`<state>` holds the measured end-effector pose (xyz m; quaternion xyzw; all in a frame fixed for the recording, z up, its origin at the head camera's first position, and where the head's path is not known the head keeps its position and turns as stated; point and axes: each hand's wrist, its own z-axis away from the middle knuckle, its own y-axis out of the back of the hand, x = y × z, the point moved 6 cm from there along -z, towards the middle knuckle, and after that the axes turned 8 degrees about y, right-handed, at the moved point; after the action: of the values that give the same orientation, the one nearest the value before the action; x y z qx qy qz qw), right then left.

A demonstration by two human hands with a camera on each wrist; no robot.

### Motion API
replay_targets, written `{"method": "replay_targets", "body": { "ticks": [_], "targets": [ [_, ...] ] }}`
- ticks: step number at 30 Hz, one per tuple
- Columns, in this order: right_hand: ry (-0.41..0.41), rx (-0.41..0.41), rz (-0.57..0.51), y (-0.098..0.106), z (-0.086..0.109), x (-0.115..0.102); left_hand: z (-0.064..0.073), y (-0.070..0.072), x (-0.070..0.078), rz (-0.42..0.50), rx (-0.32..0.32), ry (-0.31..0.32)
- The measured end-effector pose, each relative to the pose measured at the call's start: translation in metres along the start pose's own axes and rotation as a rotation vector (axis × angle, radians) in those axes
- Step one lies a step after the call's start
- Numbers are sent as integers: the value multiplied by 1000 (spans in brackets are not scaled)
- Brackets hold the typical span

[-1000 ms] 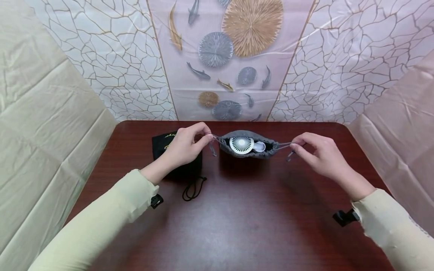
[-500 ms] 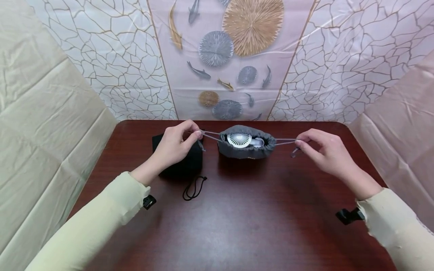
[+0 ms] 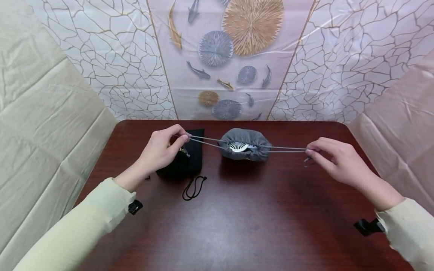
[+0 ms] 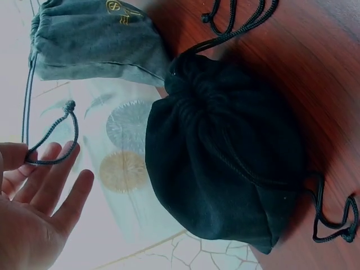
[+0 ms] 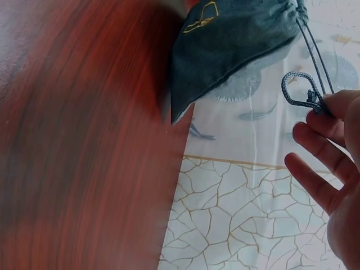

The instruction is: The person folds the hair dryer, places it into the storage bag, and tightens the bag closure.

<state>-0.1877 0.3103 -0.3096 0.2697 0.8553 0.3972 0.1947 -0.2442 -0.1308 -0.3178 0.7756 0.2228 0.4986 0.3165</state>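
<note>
A grey drawstring pouch [image 3: 244, 153] stands near the table's back edge, its mouth gathered partly closed. Through the gap shows a white round slotted object [image 3: 238, 146], like a small fan head. My left hand [image 3: 162, 148] pinches the pouch's left drawstring [image 3: 207, 140] between thumb and fingers; a knotted loop [image 4: 73, 129] hangs past the pinch in the left wrist view. On the other side my right hand [image 3: 340, 160] pinches the right drawstring [image 3: 288, 149], its end loop [image 5: 298, 84] visible in the right wrist view. Both cords run taut.
A black drawstring pouch [image 3: 186, 160] lies left of the grey one, partly behind my left hand. Its black cord [image 3: 194, 188] trails onto the dark red-brown table [image 3: 220, 226]. A patterned cloth [image 3: 227, 75] hangs behind the table, with plain cloth on both sides.
Both hands have moved apart, left and right, drawing out longer cords. The grey pouch's mouth has narrowed, covering more of the white object inside.
</note>
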Motion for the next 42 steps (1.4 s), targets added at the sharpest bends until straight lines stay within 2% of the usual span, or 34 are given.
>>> {"method": "replay_targets", "body": {
  "ticks": [5,9,15,21,25,33,38,42],
  "targets": [
    [6,-10,21,2,8,0,2,6,-6,-26,35,34],
    [23,-51,35,-2,17,2,6,8,-13,-50,26,42],
    [51,-113,112,-8,37,5,18,10,-24,-70,-20,5],
    [66,-140,120,-16,48,8,30,9,-34,-70,-29,-34],
    [43,-122,128,-17,47,12,32,3,-31,-41,-68,-39],
    [-32,-96,143,-18,37,24,29,-21,-20,71,-229,-27],
    [-57,-123,129,-25,27,30,23,-33,-11,83,-254,-36],
    [-75,-138,120,-33,22,37,15,-43,-6,73,-253,-10]
  ]
}}
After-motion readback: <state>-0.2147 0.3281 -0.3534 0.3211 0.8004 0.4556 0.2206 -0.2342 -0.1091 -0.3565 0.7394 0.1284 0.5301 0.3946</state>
